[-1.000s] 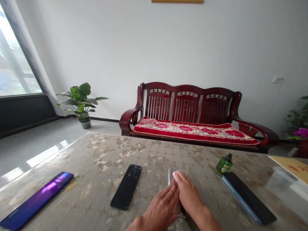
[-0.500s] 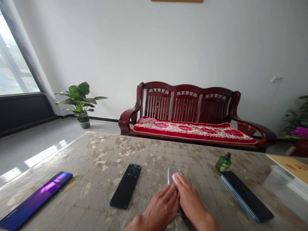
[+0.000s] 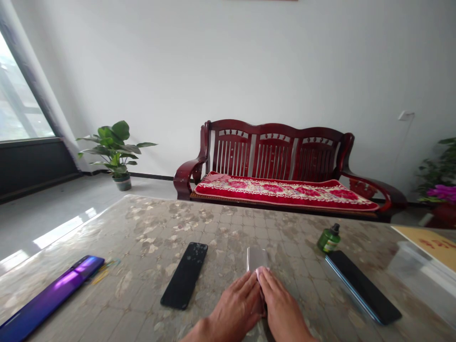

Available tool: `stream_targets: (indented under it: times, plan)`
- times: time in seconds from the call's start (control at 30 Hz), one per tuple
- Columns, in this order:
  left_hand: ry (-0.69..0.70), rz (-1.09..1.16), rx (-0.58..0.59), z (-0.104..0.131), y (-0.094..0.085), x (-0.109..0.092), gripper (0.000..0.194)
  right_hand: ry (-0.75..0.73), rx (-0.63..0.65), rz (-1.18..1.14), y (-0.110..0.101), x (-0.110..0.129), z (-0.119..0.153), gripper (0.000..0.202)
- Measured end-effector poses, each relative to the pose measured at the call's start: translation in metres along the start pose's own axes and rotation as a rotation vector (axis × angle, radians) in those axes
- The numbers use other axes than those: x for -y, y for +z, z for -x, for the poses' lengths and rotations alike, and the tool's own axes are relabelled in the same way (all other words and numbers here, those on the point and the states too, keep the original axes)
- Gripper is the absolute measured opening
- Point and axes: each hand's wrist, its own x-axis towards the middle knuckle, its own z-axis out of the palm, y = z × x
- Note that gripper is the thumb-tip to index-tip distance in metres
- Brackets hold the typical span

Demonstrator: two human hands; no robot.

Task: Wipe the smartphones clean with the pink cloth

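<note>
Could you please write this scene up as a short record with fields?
left hand: over clear rectangular item
right hand: fingertips at pink cloth, grip hidden
left side: black phone-shaped piece, purple-blue phone
right side: upright green bottle, black-screened phone
surface: patterned table
beyond table: dark red wooden bench, floral cushion
</note>
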Motion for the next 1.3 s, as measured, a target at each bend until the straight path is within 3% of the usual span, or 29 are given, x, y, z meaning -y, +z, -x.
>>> stream_targets:
  times: [0.43, 0.67, 0.87, 1.0, 1.17, 1.3]
  plan:
    - [-0.044, 0.108, 0.033, 0.001, -0.002, -0.001, 0.062, -0.014, -0.032, 0.027, 0.009, -0.002, 0.003, 0.064]
    - [-0.089, 0.136, 0.07, -0.003, -0.011, -0.003, 0.063, -0.032, -0.089, 0.039, 0.016, -0.005, 0.002, 0.063]
    - [-0.121, 0.209, 0.127, -0.005, -0.018, -0.002, 0.067, -0.029, -0.067, 0.085, 0.012, -0.002, 0.002, 0.064]
    - [-0.145, 0.277, 0.099, -0.003, -0.022, -0.002, 0.067, -0.041, -0.076, 0.075, 0.014, -0.003, 0.002, 0.063]
    - [-0.164, 0.337, 0.019, 0.0, -0.016, -0.004, 0.043, -0.038, -0.091, 0.003, 0.012, -0.003, 0.004, 0.063]
    - [-0.174, 0.326, -0.025, 0.001, -0.005, -0.003, 0.016, -0.065, -0.051, -0.049, -0.001, -0.001, 0.002, 0.062]
